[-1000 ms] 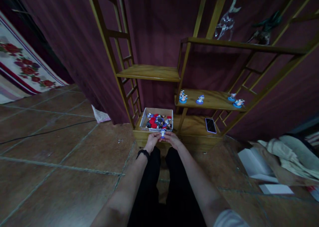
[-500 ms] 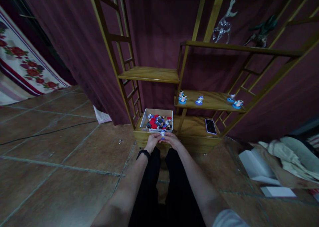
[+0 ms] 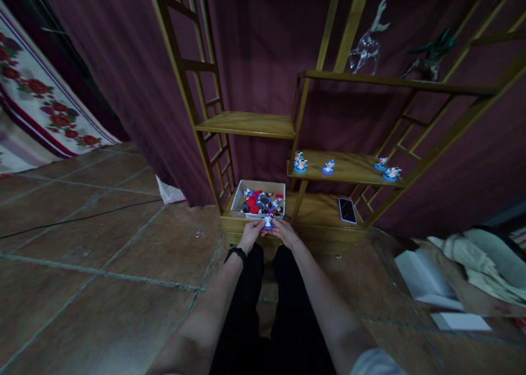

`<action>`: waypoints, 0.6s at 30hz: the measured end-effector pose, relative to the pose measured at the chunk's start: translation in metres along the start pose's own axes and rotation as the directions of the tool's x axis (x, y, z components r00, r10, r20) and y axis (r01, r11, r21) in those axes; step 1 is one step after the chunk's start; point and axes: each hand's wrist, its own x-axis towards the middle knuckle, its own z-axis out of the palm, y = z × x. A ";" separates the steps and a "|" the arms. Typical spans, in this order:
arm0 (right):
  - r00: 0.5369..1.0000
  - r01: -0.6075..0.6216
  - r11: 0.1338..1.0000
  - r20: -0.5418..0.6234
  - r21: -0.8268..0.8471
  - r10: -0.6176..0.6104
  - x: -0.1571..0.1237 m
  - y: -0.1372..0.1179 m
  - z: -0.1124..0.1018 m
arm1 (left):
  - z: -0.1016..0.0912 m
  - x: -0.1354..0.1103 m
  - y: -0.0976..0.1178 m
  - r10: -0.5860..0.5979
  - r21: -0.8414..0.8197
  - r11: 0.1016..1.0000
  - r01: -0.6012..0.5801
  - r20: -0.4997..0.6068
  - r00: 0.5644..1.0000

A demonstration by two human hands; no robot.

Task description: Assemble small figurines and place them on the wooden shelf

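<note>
Two bare forearms run up from the bottom of the frame over dark trousers and meet just below its centre. The left hand [image 3: 251, 231], with a black band [image 3: 235, 253] on its wrist, and the right hand [image 3: 285, 231] come together on a toy figurine [image 3: 268, 222] with a blue base. The fingers of both hands are closed around it from either side. It sits between the fingertips, just in front of the near edge of a white box [image 3: 263, 184].

That box stands on the bottom board [image 3: 320, 206] of a wooden shelf unit at the centre of the frame. It is filled with a jumble of red, blue and dark pieces, too small to tell apart. To its right on the same board lies a phone [image 3: 347, 209], face up.

One level higher, right of centre, the middle shelf [image 3: 353, 169] carries a row of small figurines [image 3: 327, 168] on blue bases, spaced apart. On the top shelf, in the upper right, stand a clear glass deer [image 3: 365, 43] and a dark ornament [image 3: 431, 54] whose shape I cannot make out.

Behind it all hangs a maroon curtain [image 3: 255, 46]. At the right edge, on the tiled floor, lie white boxes [image 3: 423, 279] and a pale cloth [image 3: 480, 260]; at the left edge is a floral fabric [image 3: 41, 101].
</note>
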 end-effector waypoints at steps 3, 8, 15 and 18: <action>1.000 -0.011 1.000 -0.015 -0.015 0.010 -0.002 -0.002 0.001 | 0.001 -0.001 0.001 0.011 0.010 1.000 -0.011 0.000 1.000; 0.998 -0.040 0.999 -0.041 -0.033 0.039 -0.001 -0.002 0.002 | 0.004 -0.005 0.006 -0.007 0.027 1.000 0.007 -0.024 1.000; 0.998 -0.039 0.998 -0.045 -0.048 0.037 0.002 0.002 0.000 | 0.003 -0.003 0.004 0.000 0.036 0.999 0.001 -0.025 1.000; 0.999 -0.034 0.998 -0.028 -0.051 0.032 0.002 0.002 0.000 | 0.002 -0.002 0.002 0.009 0.035 0.999 -0.007 -0.032 0.999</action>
